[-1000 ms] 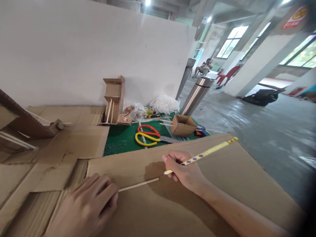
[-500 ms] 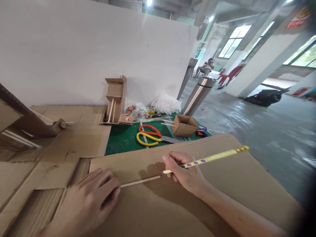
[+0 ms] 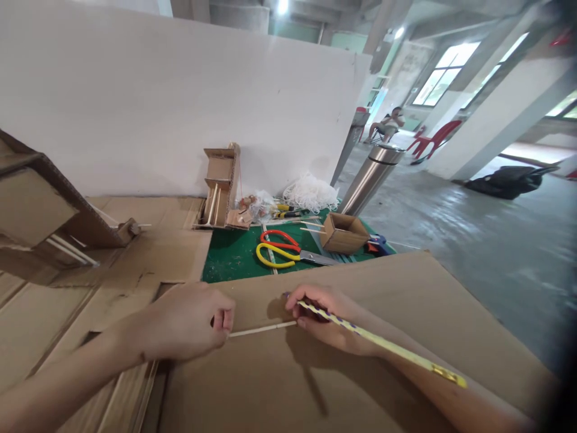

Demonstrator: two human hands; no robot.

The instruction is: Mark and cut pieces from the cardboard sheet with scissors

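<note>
A thin wooden stick (image 3: 262,329) lies flat on a large cardboard sheet (image 3: 387,313). My left hand (image 3: 189,322) is closed, its fingertips pinching the stick's left end. My right hand (image 3: 322,316) is closed on a yellow pencil with purple dots (image 3: 383,344). The pencil's tip is near the stick's right end, and its shaft points back along my forearm.
Beyond the sheet lies a green cutting mat (image 3: 234,255) with red and yellow scissors (image 3: 282,248), a small open cardboard box (image 3: 344,233), a cardboard model (image 3: 222,186) and white string (image 3: 311,192). A steel flask (image 3: 372,178) stands behind. A cardboard ramp (image 3: 49,210) sits left. A seated person (image 3: 387,123) is far off.
My left hand slid up and right, from lying over the stick's end to pinching it. My right hand swung the pencil round, so its far end now points toward me rather than away.
</note>
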